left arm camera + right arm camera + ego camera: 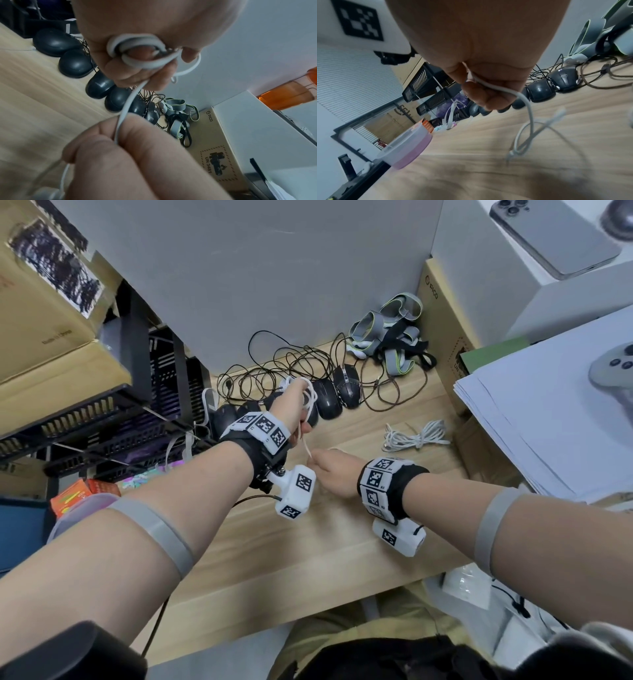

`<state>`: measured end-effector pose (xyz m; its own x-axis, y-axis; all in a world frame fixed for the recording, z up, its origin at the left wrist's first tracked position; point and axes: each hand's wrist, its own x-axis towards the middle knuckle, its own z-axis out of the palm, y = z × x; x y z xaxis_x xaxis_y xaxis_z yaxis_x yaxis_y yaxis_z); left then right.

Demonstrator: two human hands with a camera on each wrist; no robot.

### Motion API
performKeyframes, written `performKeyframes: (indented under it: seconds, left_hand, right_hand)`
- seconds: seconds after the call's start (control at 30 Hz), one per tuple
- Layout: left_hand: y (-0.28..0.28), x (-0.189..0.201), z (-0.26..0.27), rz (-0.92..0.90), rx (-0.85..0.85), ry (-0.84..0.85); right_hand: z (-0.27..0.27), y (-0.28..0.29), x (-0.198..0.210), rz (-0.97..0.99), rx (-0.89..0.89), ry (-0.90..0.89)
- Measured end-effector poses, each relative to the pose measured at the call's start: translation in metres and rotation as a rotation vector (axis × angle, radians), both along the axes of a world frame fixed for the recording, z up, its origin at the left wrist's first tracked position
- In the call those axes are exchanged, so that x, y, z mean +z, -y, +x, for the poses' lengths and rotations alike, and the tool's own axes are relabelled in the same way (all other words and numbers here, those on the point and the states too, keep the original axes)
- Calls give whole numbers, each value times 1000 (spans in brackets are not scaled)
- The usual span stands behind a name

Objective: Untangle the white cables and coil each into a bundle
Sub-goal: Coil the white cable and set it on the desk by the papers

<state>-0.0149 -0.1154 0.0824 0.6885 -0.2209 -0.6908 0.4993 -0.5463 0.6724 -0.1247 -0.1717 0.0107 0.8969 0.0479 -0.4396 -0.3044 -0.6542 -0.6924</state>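
My left hand [294,405] [130,70] is raised over the wooden table [308,559] and grips several loops of a white cable [310,397] [137,54] wound in its curled fingers. One strand runs down from it to my right hand [325,470] [120,142] [484,92], which pinches it just below and to the right. Past the right hand, the cable's loose end [527,102] hangs down to the tabletop, where its plug [511,154] lies. A second white cable [416,436] lies in a loose bunch on the table to the right of both hands.
A row of black mice [327,398] with tangled dark wires [274,364] lies behind my hands. Grey straps [387,337] lie at the back. A cardboard box [442,330] and stacked paper [548,422] are on the right, black trays [137,405] and a lidded tub [406,146] on the left.
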Motion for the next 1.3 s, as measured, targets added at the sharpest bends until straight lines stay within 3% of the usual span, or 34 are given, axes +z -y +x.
performKeyframes:
  seconds: [0.27, 0.5, 0.63, 0.77, 0.93, 1.07, 1.2, 1.3]
  left_hand:
    - [-8, -13, 2, 177, -297, 184]
    - [-12, -25, 4, 182, -398, 212]
    - [-17, -28, 6, 136, -483, 117]
    - [-22, -24, 8, 101, -459, 139]
    - [-27, -17, 5, 232, -692, 63]
    - [-27, -14, 2, 125, -646, -80]
    - [-25, -16, 2, 109, -745, -33]
    - [-23, -18, 2, 127, -707, -45]
  right_hand:
    - [-5, 8, 10, 25, 20, 83]
    - [-10, 13, 12, 51, 23, 165]
    - [-12, 24, 13, 47, 17, 194]
    - [-11, 40, 14, 66, -66, 161]
    - [-4, 62, 16, 81, -215, 126]
    - [7, 73, 14, 163, -406, 168]
    - [14, 75, 7, 188, -529, 192]
    - [18, 76, 2, 211, -653, 214]
